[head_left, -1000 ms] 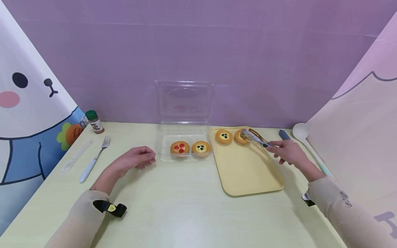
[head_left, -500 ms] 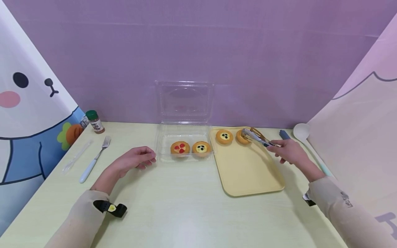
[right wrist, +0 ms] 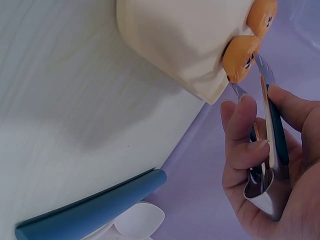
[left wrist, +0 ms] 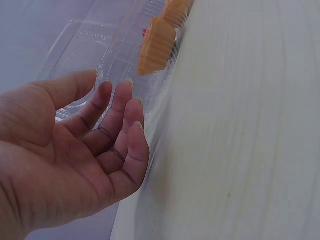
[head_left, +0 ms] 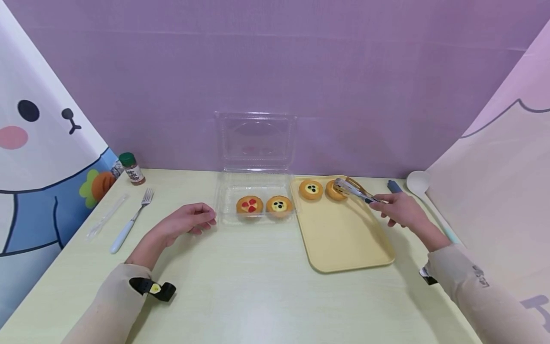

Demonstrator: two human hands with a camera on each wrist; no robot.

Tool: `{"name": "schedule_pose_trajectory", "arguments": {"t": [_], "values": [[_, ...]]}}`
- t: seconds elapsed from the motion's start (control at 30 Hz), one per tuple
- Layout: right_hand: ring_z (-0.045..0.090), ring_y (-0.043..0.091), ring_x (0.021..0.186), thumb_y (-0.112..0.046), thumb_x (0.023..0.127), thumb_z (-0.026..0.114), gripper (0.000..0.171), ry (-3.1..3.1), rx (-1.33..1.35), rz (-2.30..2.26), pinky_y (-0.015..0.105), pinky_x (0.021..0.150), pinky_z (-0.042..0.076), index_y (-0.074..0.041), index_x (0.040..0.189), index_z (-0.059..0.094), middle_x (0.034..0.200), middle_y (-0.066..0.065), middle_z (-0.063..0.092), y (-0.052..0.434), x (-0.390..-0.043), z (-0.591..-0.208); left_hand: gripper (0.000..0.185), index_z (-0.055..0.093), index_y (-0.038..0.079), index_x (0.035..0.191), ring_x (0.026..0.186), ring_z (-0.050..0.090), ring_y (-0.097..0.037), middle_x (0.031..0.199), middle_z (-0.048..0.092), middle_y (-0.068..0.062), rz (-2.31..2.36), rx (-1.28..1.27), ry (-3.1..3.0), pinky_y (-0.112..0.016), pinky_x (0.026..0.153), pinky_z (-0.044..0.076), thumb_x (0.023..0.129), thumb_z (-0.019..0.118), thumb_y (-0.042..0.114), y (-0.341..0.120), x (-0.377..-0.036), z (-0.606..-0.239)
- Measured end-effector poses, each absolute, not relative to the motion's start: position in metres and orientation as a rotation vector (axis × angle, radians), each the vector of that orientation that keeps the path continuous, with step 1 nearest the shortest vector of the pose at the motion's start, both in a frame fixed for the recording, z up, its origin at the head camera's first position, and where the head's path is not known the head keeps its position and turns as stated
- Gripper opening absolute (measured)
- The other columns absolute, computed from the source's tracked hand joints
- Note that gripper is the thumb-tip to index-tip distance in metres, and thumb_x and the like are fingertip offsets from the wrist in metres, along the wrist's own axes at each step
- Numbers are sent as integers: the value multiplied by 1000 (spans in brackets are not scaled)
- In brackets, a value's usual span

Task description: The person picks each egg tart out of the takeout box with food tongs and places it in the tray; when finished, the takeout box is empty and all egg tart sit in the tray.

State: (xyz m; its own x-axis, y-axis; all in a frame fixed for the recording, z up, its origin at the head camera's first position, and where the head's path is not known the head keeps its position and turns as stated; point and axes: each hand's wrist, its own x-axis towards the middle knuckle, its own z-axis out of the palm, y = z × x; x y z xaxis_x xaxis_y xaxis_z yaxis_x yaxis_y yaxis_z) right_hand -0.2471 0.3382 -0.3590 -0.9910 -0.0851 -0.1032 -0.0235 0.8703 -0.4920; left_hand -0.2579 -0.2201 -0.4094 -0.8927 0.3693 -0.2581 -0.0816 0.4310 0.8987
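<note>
Two hands work over a pale table (head_left: 258,296). Nearest, the left hand (head_left: 186,220) rests on the table with relaxed, loosely bent fingers, holding nothing, its fingertips just beside the left wall of a clear plastic clamshell box (head_left: 227,191). To the right lies a yellow tray (head_left: 343,243), its near part bare. The right hand (head_left: 397,210) hovers at the tray's right edge and grips metal tongs (head_left: 354,190), fingers and thumb curled round the handles. The tong tips sit at either side of a blueberry tart (head_left: 333,190) at the tray's far right corner; whether they squeeze it cannot be told. A second blueberry tart (head_left: 311,189) lies just left of it on the tray. Inside the clamshell box a strawberry tart (head_left: 249,205) and another blueberry tart (head_left: 279,206) sit side by side along the near wall, and the box's lid (head_left: 255,138) stands upright against the purple wall.

Farther left lie a fork (head_left: 129,222) and a spice jar (head_left: 131,168); far right, a white spoon (head_left: 417,181) lies beside a blue handle (head_left: 393,186).
</note>
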Motion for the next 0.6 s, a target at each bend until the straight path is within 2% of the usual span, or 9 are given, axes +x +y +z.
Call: {"name": "schedule_pose_trajectory", "arguments": {"t": [0.6], "values": [[67,22,58,-45,98,60,70,2892,-30,-817,30,47,44,3,147,44,95,21,72,336,-244,-356,43,56,-1,121,98,62,-21,112,67,-11,1459,232,2266,-32,82,51,102,57,37,-221,-260,-412]]}}
